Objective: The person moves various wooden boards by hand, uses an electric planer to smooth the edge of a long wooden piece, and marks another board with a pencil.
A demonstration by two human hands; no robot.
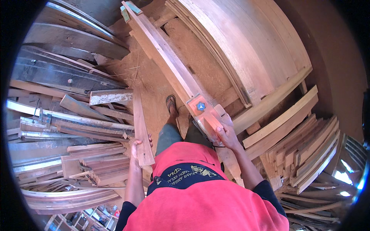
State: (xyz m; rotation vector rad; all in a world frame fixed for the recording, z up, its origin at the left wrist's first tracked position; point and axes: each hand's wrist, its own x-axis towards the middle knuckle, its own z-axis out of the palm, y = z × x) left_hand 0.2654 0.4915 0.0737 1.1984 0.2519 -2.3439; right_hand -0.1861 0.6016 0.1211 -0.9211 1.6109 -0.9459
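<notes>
Head view: hands (both gripping) [181, 140].

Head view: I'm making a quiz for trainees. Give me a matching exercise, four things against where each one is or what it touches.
Things:
1. left hand
2. right hand
3. orange power tool
4. sandalled foot

Places:
A. on the sawdust floor
B. gripping the end of a narrow plank
C. resting on the long board
D. on the rear of the orange tool

Pairs: 1-B, 2-D, 3-C, 4-A
</notes>
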